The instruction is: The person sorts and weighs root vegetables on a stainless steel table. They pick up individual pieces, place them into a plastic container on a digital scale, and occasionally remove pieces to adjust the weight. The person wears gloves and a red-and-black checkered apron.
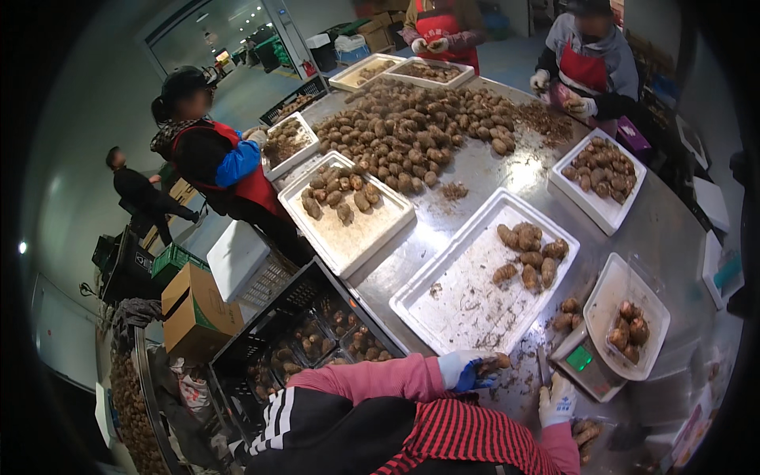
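Note:
My left hand (465,370), in a white and blue glove, is closed around a brown taro (495,362) just past the near edge of a white foam tray (419,307). Several taros (529,252) lie in that tray's far right part, with dirt scraps around them. My right hand (557,402), in a white glove, is closed at the foot of a narrow grey blade, which looks like a knife (544,366); its handle is hidden. Right beside it stands a scale (582,360) with a green display, carrying a white tray (645,336) with bagged taros (630,331).
A big taro heap (404,131) covers the metal table's (467,184) far middle. More foam trays (360,235) line its edges. A black crate (305,336) with packed taros adjoins on the left. Co-workers in red aprons (265,186) stand around the table.

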Available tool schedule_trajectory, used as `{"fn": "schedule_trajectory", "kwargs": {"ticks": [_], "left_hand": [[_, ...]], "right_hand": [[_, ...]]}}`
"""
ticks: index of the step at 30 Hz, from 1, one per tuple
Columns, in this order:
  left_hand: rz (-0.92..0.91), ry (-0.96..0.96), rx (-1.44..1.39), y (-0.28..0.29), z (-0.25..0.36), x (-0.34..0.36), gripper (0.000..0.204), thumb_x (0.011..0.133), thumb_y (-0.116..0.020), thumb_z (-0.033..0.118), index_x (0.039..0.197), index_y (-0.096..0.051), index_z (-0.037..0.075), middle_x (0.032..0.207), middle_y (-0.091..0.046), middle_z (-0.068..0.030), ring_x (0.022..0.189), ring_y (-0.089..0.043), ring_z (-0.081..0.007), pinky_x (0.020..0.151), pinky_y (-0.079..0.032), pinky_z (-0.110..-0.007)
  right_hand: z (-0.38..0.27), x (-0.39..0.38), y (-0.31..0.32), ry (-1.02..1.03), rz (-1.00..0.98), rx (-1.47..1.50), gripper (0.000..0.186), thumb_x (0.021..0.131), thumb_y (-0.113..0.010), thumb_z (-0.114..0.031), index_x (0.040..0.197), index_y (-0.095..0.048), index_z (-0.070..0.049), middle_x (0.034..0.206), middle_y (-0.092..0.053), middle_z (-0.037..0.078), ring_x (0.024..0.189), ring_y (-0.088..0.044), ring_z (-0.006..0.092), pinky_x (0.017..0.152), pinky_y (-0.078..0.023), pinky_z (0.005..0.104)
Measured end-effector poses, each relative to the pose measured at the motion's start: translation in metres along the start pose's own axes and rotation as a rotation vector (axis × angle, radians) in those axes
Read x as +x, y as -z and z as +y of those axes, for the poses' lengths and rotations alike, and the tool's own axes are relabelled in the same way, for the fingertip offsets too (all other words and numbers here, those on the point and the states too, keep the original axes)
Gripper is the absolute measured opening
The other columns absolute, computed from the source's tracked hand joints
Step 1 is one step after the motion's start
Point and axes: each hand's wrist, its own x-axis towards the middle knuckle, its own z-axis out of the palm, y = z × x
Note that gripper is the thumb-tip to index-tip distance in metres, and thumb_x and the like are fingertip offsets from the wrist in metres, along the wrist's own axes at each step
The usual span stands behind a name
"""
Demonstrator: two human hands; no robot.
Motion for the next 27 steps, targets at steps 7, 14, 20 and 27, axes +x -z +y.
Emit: {"fn": "schedule_trajectory", "kwargs": {"ticks": [7, 14, 20, 27], "left_hand": [[1.013, -0.477, 0.31, 0.095, 0.346, -0.051, 0.063, 0.097, -0.056, 0.032, 0.147, -0.034, 0.001, 0.143, -0.046, -0.0189, 0.132, -0.046, -0.0276, 0.111, -0.037, -0.039], [1.357, -0.721, 0.033, 0.164, 0.434, -0.034, 0.064, 0.09, -0.066, 0.044, 0.136, -0.044, 0.005, 0.12, -0.059, -0.024, 0.111, -0.058, -0.0354, 0.089, -0.048, -0.049], [0.933, -0.256, 0.174, 0.128, 0.257, 0.031, 0.033, 0.097, -0.056, 0.026, 0.119, -0.055, 0.001, 0.111, -0.065, -0.0177, 0.097, -0.065, -0.0298, 0.089, -0.054, -0.043], [0.612, 0.113, 0.029, 0.068, 0.123, 0.023, 0.04, 0.098, -0.055, 0.032, 0.119, -0.06, -0.003, 0.103, -0.067, -0.014, 0.087, -0.066, -0.0255, 0.081, -0.056, -0.039]], "right_hand": [[0.006, -0.002, -0.008, -0.046, 0.105, 0.033, 0.034, 0.081, -0.064, -0.015, 0.109, -0.06, 0.003, 0.097, -0.06, 0.022, 0.094, -0.056, 0.0411, 0.085, -0.045, 0.0506], [0.011, -0.001, -0.018, -0.107, 0.148, 0.035, 0.03, 0.081, -0.062, -0.015, 0.106, -0.063, 0.003, 0.095, -0.061, 0.02, 0.091, -0.057, 0.0395, 0.083, -0.046, 0.0493], [0.013, -0.002, 0.001, -0.008, 0.106, 0.013, 0.022, 0.08, -0.063, -0.014, 0.096, -0.064, 0.0, 0.097, -0.061, 0.02, 0.091, -0.057, 0.0388, 0.081, -0.046, 0.0495], [-0.024, 0.017, 0.026, 0.143, 0.234, 0.11, 0.033, 0.079, -0.064, -0.006, 0.111, -0.064, 0.0, 0.118, -0.059, 0.021, 0.105, -0.056, 0.039, 0.089, -0.046, 0.0509]]}}
